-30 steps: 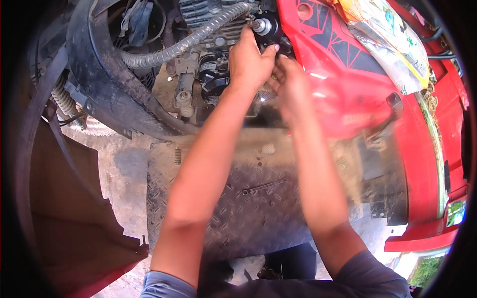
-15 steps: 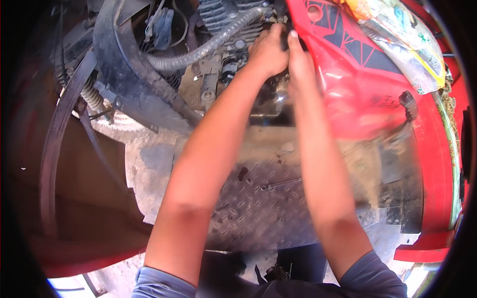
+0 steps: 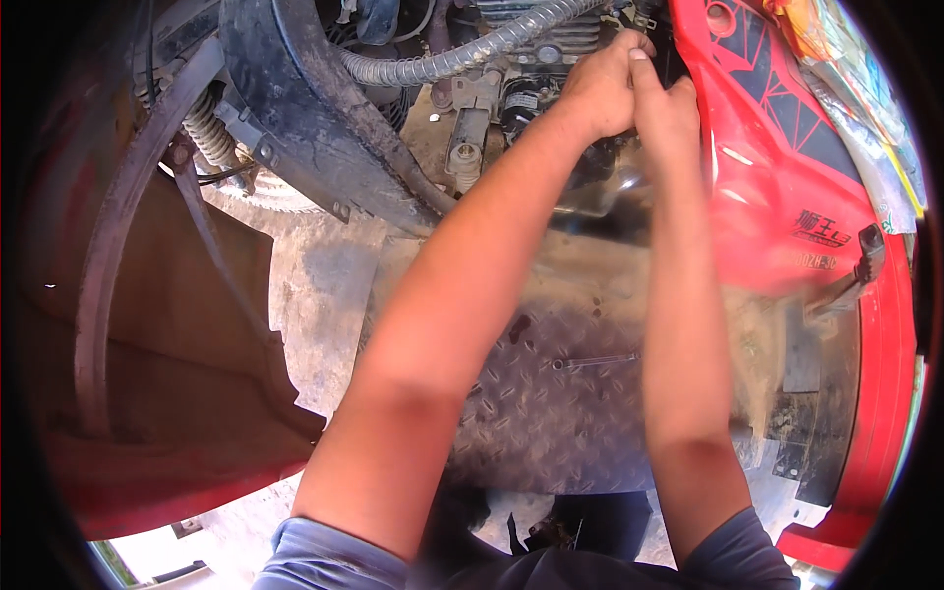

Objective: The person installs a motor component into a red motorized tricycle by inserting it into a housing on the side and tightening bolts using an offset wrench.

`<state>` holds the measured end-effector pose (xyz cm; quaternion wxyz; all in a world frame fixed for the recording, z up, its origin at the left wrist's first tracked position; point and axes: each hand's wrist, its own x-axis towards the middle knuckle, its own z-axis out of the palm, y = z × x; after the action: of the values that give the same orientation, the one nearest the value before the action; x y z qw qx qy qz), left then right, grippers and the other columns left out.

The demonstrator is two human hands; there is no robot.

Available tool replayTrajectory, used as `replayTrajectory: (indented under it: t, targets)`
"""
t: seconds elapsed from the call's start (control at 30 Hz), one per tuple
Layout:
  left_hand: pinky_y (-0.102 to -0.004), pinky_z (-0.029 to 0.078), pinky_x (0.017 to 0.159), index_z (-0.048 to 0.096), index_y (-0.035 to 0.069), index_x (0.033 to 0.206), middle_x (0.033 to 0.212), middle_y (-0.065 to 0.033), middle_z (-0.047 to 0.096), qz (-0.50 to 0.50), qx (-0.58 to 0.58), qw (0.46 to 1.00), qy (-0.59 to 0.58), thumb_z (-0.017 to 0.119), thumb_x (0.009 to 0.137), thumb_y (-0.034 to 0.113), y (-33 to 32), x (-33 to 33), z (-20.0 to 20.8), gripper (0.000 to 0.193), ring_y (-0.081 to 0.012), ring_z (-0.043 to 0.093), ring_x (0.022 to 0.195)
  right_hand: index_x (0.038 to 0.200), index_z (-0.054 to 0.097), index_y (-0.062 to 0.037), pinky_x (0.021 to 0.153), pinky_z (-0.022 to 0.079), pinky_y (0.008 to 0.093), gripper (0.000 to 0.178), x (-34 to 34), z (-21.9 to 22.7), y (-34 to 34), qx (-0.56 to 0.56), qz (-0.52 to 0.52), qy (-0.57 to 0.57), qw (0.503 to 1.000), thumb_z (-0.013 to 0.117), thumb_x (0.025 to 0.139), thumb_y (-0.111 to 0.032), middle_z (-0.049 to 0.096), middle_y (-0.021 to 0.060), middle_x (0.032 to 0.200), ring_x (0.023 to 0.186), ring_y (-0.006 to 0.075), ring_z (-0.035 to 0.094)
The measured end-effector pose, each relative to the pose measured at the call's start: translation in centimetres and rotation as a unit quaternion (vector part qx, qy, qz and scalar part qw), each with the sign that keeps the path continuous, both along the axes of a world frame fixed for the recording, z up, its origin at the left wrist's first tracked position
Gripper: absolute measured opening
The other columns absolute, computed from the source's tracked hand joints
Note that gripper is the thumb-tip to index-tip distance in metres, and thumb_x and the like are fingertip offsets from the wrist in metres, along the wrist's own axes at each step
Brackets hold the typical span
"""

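Both hands meet deep between the engine (image 3: 546, 51) and a red body panel (image 3: 752, 187). My left hand (image 3: 602, 90) is closed, its fingers bent toward the dark gap beside the panel. Against it, my right hand (image 3: 671, 116) is closed too, thumb pointing up and touching the left hand. What the fingers grip is hidden behind them in shadow. A ribbed grey hose (image 3: 472, 51) curves across the engine to the left of my hands. Below them sits a dark, shiny engine part (image 3: 600, 192).
A ring-ended wrench (image 3: 595, 362) lies on the diamond-plate floor (image 3: 551, 428) between my forearms. At left are a black curved guard (image 3: 315, 118), a coil spring (image 3: 208, 138) and a rusty metal strap (image 3: 118, 226). Plastic packaging (image 3: 851, 88) rests atop the red panel. A pedal (image 3: 865, 258) sticks out at right.
The view has shifted, so the whole scene sits further right and slightly higher. My hands stay together in the same gap, the right thumb now lying closer against my left hand.
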<state>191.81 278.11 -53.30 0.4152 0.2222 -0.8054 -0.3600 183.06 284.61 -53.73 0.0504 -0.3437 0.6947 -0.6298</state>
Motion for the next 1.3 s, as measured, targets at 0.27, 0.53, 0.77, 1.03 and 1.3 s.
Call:
replayTrajectory:
  t: [0.27, 0.53, 0.77, 1.03, 1.3]
  targets:
    - [-0.0313, 0.052, 0.087, 0.059, -0.005, 0.119, 0.103, -0.0122, 0.07, -0.155, 0.278, 0.883, 0.344, 0.072, 0.088, 0.009, -1.3, -1.0, -0.7, 0.037, -0.0181, 0.066, 0.094, 0.108, 0.063, 0.0172, 0.077, 0.053, 0.0392, 0.053, -0.2, -0.2, -1.0, -0.151, 0.09, -0.25, 0.952, 0.061, 0.097, -0.034, 0.069, 0.0195, 0.104, 0.088, 0.0223, 0.065]
    - [-0.0315, 0.053, 0.083, 0.056, -0.015, 0.13, 0.107, -0.0157, 0.07, -0.14, 0.27, 0.926, 0.225, 0.072, 0.078, 0.0, -0.6, -1.1, 1.9, 0.056, -0.0208, 0.065, 0.092, 0.116, 0.061, 0.0201, 0.081, 0.054, 0.0379, 0.055, 0.1, -0.4, -1.3, -0.062, -0.038, -0.115, 0.991, 0.065, 0.096, -0.031, 0.068, 0.0236, 0.111, 0.097, 0.0239, 0.066]
    - [-0.0287, 0.052, 0.084, 0.063, -0.008, 0.113, 0.099, -0.0107, 0.07, -0.196, 0.329, 0.864, 0.328, 0.074, 0.074, -0.001, -1.2, -0.4, 1.3, 0.041, -0.0193, 0.065, 0.091, 0.115, 0.062, 0.0182, 0.079, 0.054, 0.0382, 0.063, -0.3, -0.5, -1.5, -0.118, 0.003, -0.148, 0.982, 0.063, 0.099, -0.043, 0.069, 0.0214, 0.11, 0.092, 0.0257, 0.068]
    - [-0.031, 0.05, 0.071, 0.067, 0.001, 0.094, 0.09, -0.0059, 0.067, -0.107, 0.332, 0.903, 0.252, 0.075, 0.076, 0.003, -1.2, -2.2, 2.0, 0.02, -0.0151, 0.061, 0.079, 0.117, 0.062, 0.0185, 0.08, 0.054, 0.0407, 0.063, -0.5, -0.5, -2.2, -0.085, -0.077, -0.094, 0.989, 0.065, 0.098, -0.041, 0.068, 0.0236, 0.113, 0.094, 0.0261, 0.067]
    - [-0.0315, 0.055, 0.073, 0.065, 0.002, 0.105, 0.094, -0.006, 0.068, -0.175, 0.3, 0.906, 0.24, 0.077, 0.079, 0.006, -2.6, -2.0, 0.6, 0.029, -0.016, 0.065, 0.083, 0.125, 0.061, 0.0107, 0.079, 0.058, 0.0462, 0.063, 0.2, 0.4, -1.7, -0.161, 0.015, -0.25, 0.955, 0.062, 0.098, -0.046, 0.067, 0.0191, 0.116, 0.093, 0.0293, 0.068]
